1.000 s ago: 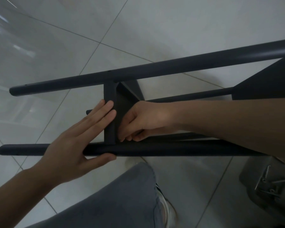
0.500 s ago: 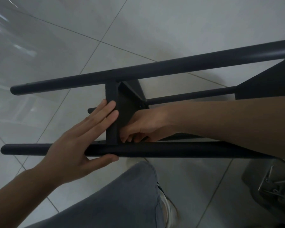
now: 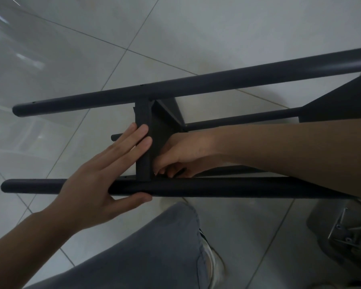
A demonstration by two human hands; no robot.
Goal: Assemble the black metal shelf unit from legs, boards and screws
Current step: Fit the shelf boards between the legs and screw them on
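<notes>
The black shelf unit lies on its side on the tiled floor. Its near leg [image 3: 238, 187] and far leg [image 3: 217, 82] run left to right, with a third leg [image 3: 248, 118] lower behind. A black board [image 3: 143, 117] stands on edge between them. My left hand [image 3: 100, 174] presses flat on the board's edge and the near leg, thumb under the leg. My right hand [image 3: 188, 149] reaches in behind the board, its fingers curled round a small dark piece at the joint with the near leg. What that piece is stays hidden.
A second board [image 3: 342, 101] sits on the legs at the right. A grey bag of several silver screws [image 3: 346, 226] lies at the lower right. My grey-trousered knee [image 3: 154, 247] and a white shoe [image 3: 211, 259] are just below the near leg.
My right hand has slid down behind the board toward the near leg, and its fingertips have tucked in at the joint. The left hand has stayed pressed in place.
</notes>
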